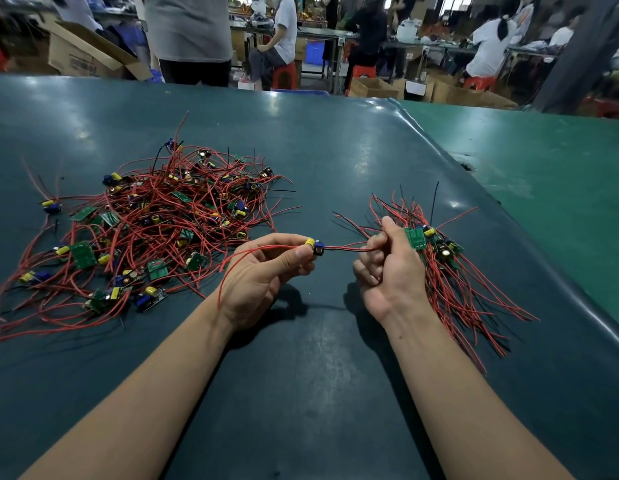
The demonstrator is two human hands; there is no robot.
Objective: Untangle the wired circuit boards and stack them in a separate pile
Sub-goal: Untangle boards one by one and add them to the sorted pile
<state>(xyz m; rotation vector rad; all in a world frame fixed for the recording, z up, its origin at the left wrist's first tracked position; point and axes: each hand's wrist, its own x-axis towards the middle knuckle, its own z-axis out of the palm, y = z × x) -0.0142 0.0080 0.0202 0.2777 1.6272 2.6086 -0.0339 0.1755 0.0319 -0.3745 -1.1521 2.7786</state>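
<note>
Head view: small circuit board (316,247) pinched in the left hand (266,271), its red wires (346,247) running sideways, parallel to the table's (301,358) near edge, into the curled right hand (387,268). Tangled heap (155,223) toward the left edge; sorted bundle (439,258) just beyond the right hand, wires fanned toward near and far edges.

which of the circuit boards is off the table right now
The small board pinched in the left hand, between the two piles; its wires run to the right hand. All the others lie on the mat.
</note>
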